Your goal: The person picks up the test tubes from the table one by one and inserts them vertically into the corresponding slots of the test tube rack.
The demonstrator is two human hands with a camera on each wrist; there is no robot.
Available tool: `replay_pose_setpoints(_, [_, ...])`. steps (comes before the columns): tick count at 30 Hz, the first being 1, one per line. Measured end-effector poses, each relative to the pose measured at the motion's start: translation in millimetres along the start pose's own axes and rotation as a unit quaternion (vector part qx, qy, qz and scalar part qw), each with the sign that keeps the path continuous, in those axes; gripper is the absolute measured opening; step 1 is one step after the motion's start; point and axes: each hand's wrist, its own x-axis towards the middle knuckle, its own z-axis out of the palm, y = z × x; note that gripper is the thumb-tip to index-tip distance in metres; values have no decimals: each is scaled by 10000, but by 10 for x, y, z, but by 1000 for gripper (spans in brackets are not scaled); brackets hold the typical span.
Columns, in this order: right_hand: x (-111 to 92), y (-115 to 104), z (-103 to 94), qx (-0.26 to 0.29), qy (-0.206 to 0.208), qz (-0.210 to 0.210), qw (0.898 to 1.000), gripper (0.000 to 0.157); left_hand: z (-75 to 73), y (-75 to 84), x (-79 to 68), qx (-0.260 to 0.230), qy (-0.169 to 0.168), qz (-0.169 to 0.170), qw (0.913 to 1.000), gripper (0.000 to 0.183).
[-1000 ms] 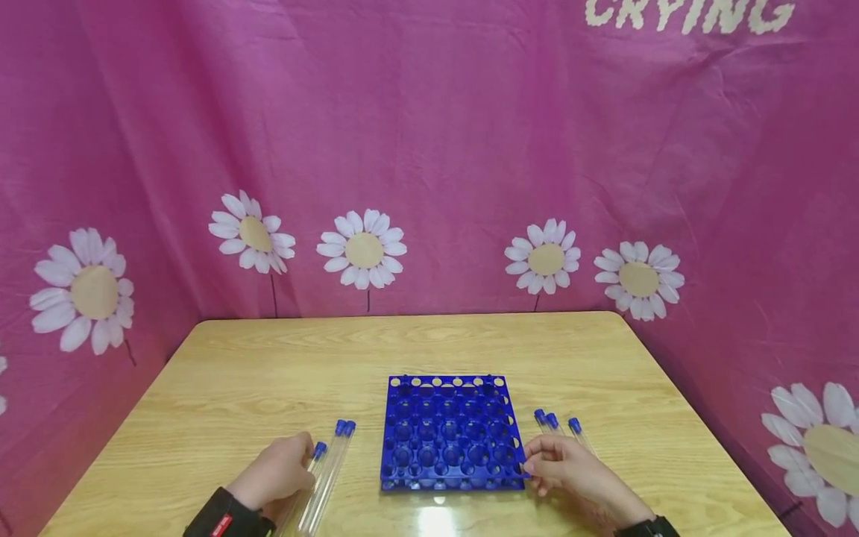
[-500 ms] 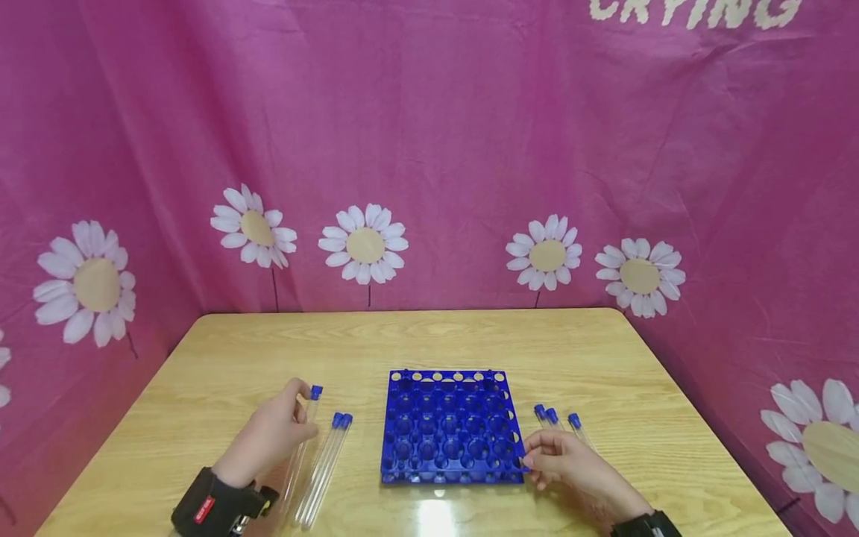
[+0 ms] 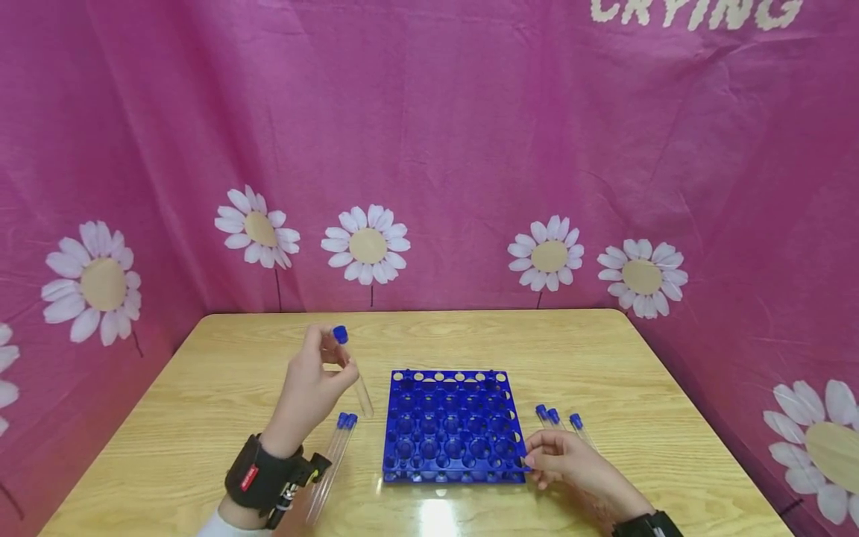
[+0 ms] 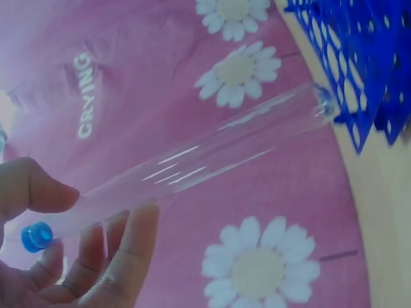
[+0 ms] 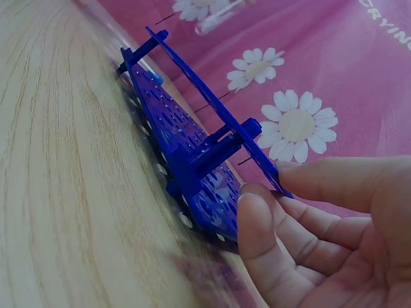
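My left hand [image 3: 312, 384] pinches a clear test tube [image 4: 212, 151] close to its blue cap [image 3: 341, 335]. The tube is raised above the table, tilted, its rounded bottom pointing down toward the left side of the blue test tube rack [image 3: 451, 426]. In the left wrist view the thumb lies on one side of the glass and the fingers on the other. My right hand [image 3: 567, 464] pinches the rack's near right corner between thumb and fingers. From the right wrist, the rack's two perforated plates [image 5: 218, 109] show, joined by posts. No tubes are visible in its holes.
Two capped tubes [image 3: 332, 466] lie side by side on the wooden table [image 3: 268, 343], left of the rack. Several more capped tubes [image 3: 577, 424] lie to the right, partly behind my right hand. A pink curtain [image 3: 443, 149] with daisies surrounds the table.
My left hand has picked up one tube from the left group, lifted it and carried it forward and right, tilting its bottom toward the rack. The right hand stays at the rack's corner.
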Motion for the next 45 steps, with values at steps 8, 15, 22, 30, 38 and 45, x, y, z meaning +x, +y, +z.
replay_pose_setpoints(8, [8, 9, 9, 73, -64, -53, 9999, 42, 307, -67, 15, -637, -165, 144, 9977, 31])
replay_pose_setpoints(15, [4, 10, 19, 136, -101, -156, 9997, 41, 456, -167, 15, -576, -341, -48, 9977, 32])
replay_pose_setpoints(22, [2, 18, 29, 166, 43, -22, 9999, 43, 545, -234, -2, -196, -587, -140, 9980, 37])
replay_pose_setpoints(30, [5, 23, 42, 137, 174, 44, 9997, 44, 585, -253, -15, -74, -732, -49, 9973, 36])
replay_pose_setpoints(38, [0, 21, 44, 164, 194, 89, 9996, 41, 596, -241, -28, 56, -820, 20, 9966, 35])
replay_pose_setpoints(45, [5, 34, 16, 131, 33, -34, 9999, 40, 617, -260, -21, 116, -816, 82, 9966, 33])
